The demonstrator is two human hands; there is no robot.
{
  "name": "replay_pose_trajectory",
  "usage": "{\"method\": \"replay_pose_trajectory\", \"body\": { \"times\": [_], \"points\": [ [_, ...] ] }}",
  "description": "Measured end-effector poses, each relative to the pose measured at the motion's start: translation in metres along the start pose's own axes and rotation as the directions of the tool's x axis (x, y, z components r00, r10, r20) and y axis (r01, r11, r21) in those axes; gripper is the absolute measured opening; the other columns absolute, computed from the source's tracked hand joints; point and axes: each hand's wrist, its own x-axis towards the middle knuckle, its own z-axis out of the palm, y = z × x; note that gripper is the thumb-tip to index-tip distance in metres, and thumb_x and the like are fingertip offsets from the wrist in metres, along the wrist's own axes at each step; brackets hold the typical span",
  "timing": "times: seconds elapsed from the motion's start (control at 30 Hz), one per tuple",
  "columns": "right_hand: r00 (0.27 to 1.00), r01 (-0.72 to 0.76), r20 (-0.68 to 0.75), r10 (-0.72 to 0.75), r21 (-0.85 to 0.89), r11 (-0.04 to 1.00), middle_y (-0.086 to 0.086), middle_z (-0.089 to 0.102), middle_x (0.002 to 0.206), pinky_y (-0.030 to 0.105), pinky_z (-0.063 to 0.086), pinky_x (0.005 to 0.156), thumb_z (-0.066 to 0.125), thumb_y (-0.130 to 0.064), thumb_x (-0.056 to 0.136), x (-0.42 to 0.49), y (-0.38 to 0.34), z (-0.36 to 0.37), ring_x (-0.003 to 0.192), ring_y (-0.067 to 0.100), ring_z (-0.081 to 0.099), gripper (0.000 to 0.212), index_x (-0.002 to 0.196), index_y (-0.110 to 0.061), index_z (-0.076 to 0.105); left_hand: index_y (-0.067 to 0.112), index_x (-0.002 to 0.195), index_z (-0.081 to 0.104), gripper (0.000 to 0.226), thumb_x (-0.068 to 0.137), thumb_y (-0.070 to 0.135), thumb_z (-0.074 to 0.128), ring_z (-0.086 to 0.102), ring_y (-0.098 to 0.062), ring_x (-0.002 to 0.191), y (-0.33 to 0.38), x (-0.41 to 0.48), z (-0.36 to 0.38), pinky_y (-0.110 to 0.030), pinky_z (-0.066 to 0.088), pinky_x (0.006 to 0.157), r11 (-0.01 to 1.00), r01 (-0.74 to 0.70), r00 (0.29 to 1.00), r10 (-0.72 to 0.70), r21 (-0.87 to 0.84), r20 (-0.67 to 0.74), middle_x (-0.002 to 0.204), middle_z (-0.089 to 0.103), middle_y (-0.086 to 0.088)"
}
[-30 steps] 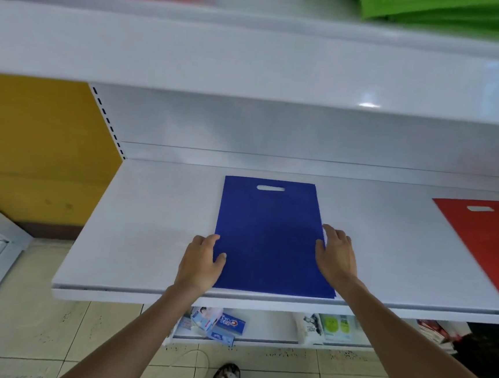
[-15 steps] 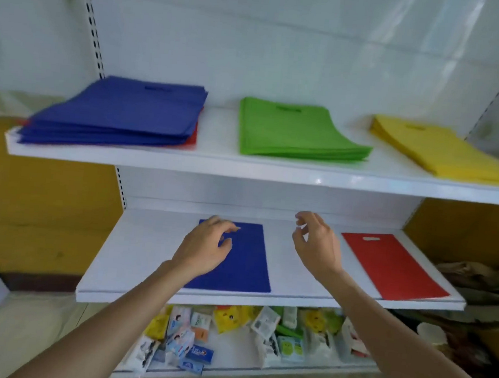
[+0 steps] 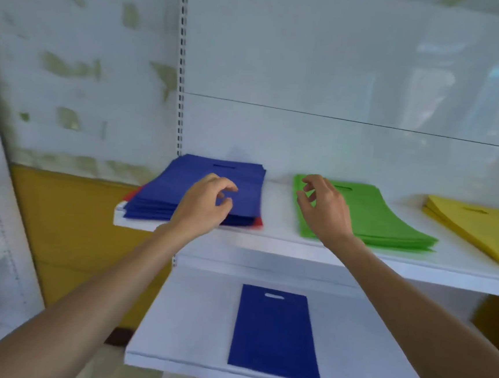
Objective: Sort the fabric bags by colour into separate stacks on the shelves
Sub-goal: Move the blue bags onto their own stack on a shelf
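The blue stack (image 3: 179,188) sits on the upper shelf (image 3: 282,243) with red edges (image 3: 257,221) showing beneath it, so it likely needs sorting. One blue bag (image 3: 275,332) lies alone on the lower shelf (image 3: 194,319). The left hand (image 3: 204,206) hovers at the blue stack and the right hand (image 3: 324,210) by the green stack (image 3: 375,218), both loosely curled and empty. The next move calls for pinching off only the top bag.

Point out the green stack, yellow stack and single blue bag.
green stack (image 3: 384,218), head view, middle of the top bag.
yellow stack (image 3: 480,230), head view, top bag's face.
single blue bag (image 3: 276,334), head view, middle of its face.
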Motion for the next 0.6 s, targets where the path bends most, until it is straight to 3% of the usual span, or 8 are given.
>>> {"method": "replay_pose_trajectory", "body": {
  "times": [0.13, 0.3, 0.37, 0.43, 0.5, 0.6],
  "points": [
    [0.996, -0.043, 0.075, 0.042, 0.010, 0.999, 0.003, 0.060, 0.110, 0.030, 0.044, 0.069, 0.052, -0.026, 0.092, 0.042, -0.021, 0.057, 0.090, 0.022, 0.058, 0.029, 0.117, -0.011, 0.053, 0.014, 0.114, 0.060, 0.026, 0.089, 0.012, 0.053, 0.056, -0.014, 0.097, -0.074, 0.029, -0.037, -0.025, 0.043, 0.084, 0.984, 0.137, 0.990, -0.135, 0.114, -0.029, 0.111, 0.055, 0.000],
    [0.967, -0.167, 0.187, 0.172, -0.044, 0.985, 0.016, 0.058, 0.115, 0.040, 0.046, 0.086, 0.051, -0.028, 0.094, 0.088, -0.024, 0.123, 0.103, 0.032, 0.056, 0.034, 0.117, -0.003, 0.053, 0.008, 0.119, 0.057, 0.032, 0.090, 0.022, 0.056, 0.056, -0.021, 0.107, -0.154, 0.065, -0.048, -0.031, 0.044, 0.090, 0.944, 0.302, 0.953, -0.298, 0.133, -0.044, 0.119, 0.059, -0.007],
    [0.941, -0.248, 0.213, 0.264, -0.102, 0.963, 0.021, 0.056, 0.117, 0.038, 0.043, 0.088, 0.051, -0.025, 0.095, 0.100, -0.022, 0.145, 0.107, 0.035, 0.054, 0.035, 0.116, 0.002, 0.051, 0.006, 0.112, 0.059, 0.030, 0.090, 0.028, 0.056, 0.057, -0.024, 0.104, -0.176, 0.080, -0.043, -0.029, 0.044, 0.083, 0.917, 0.381, 0.924, -0.381, 0.118, -0.028, 0.110, 0.061, -0.006],
    [0.900, -0.346, 0.215, 0.378, -0.174, 0.922, 0.023, 0.054, 0.119, 0.036, 0.040, 0.086, 0.050, -0.026, 0.096, 0.109, -0.019, 0.161, 0.110, 0.036, 0.051, 0.038, 0.116, 0.006, 0.049, 0.011, 0.088, 0.061, 0.023, 0.090, 0.033, 0.057, 0.057, -0.021, 0.084, -0.192, 0.092, -0.037, -0.023, 0.041, 0.065, 0.882, 0.453, 0.885, -0.463, 0.132, 0.056, 0.087, 0.061, -0.002],
    [0.860, -0.406, 0.240, 0.450, -0.211, 0.889, 0.024, 0.056, 0.112, 0.036, 0.039, 0.082, 0.053, -0.029, 0.094, 0.115, -0.015, 0.169, 0.108, 0.037, 0.052, 0.036, 0.104, 0.006, 0.053, 0.012, 0.079, 0.062, 0.022, 0.088, 0.032, 0.060, 0.056, -0.017, 0.071, -0.200, 0.098, -0.034, -0.024, 0.043, 0.062, 0.877, 0.463, 0.875, -0.475, 0.125, 0.094, 0.079, 0.060, -0.003],
    [0.807, -0.515, 0.235, 0.541, -0.168, 0.841, 0.014, 0.051, 0.079, 0.030, 0.034, 0.059, 0.065, -0.027, 0.085, 0.125, -0.009, 0.181, 0.083, 0.033, 0.054, 0.036, 0.064, -0.006, 0.043, 0.010, 0.088, 0.067, 0.015, 0.083, 0.024, 0.068, 0.060, -0.020, 0.085, -0.211, 0.107, -0.036, -0.027, 0.044, 0.078, 0.901, 0.423, 0.904, -0.427, 0.102, 0.023, 0.085, 0.061, -0.002]
  ]
}}
